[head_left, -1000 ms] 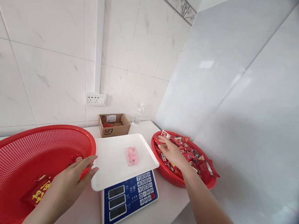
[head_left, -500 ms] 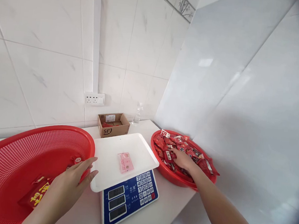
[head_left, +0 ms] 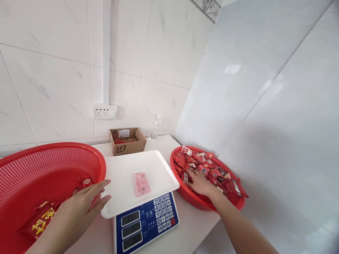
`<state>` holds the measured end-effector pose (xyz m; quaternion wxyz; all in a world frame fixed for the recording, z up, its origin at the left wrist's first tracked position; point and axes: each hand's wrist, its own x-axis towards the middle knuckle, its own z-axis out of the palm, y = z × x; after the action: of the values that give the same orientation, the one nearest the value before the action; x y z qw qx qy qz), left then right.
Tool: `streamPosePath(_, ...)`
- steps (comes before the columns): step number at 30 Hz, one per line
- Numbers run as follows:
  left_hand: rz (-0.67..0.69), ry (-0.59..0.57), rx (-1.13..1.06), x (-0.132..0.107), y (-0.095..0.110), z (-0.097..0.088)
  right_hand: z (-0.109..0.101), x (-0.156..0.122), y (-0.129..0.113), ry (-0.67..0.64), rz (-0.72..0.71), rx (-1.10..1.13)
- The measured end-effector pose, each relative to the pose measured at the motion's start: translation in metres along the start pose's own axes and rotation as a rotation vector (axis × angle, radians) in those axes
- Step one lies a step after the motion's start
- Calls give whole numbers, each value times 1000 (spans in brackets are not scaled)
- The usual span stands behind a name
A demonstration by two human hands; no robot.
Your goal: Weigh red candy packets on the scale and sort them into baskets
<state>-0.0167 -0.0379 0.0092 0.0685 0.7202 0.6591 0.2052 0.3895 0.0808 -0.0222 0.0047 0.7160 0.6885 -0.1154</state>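
My left hand (head_left: 76, 209) is open, its fingers apart, at the rim of the large red basket (head_left: 96, 152) and beside the left edge of the scale's white tray (head_left: 120, 174). A pink packet (head_left: 141, 184) lies flat on that tray. Inside the left basket are a red bag with yellow lettering (head_left: 40, 220) and some small red packets (head_left: 84, 182), partly covered by my hand. On the right, my right hand (head_left: 198, 183) reaches into a red basket (head_left: 191, 198) heaped with red snack packets. Its fingers close on a small red snack packet (head_left: 186, 177) near the basket's left side.
The blue scale panel (head_left: 146, 223) with keypad and displays faces me on the white table (head_left: 94, 239). Behind stand an open cardboard box (head_left: 132, 147) with something red inside and a clear plastic bottle (head_left: 155, 129). Walls border the table at back and right.
My right hand has shifted slightly left and toward me in the right basket, with the small packet at its fingers. The left hand stays at the tray's edge.
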Motion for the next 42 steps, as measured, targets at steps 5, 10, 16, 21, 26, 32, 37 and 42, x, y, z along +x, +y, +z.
streamPosePath(5,42,2,15,-1,0,-2,1,2,3,-50,-53,7)
streamPosePath(10,65,-8,35,-1,1,-6,-7,0,10,-15,-125,56)
streamPosePath(16,42,-7,34,-2,0,-4,-14,2,25,75,-140,154)
streamPosePath(21,73,4,8,-3,-1,-6,-22,0,31,219,-104,235)
streamPosePath(26,119,4,-11,-4,1,-10,-32,-2,31,381,-45,277)
streamPosePath(32,66,-42,27,-2,1,-4,-47,-20,6,494,-68,430)
streamPosePath(37,51,-103,1,-4,8,-6,-43,-30,-48,378,-230,910)
streamPosePath(42,75,-92,-31,-8,11,-11,-26,-29,-95,162,-313,996)
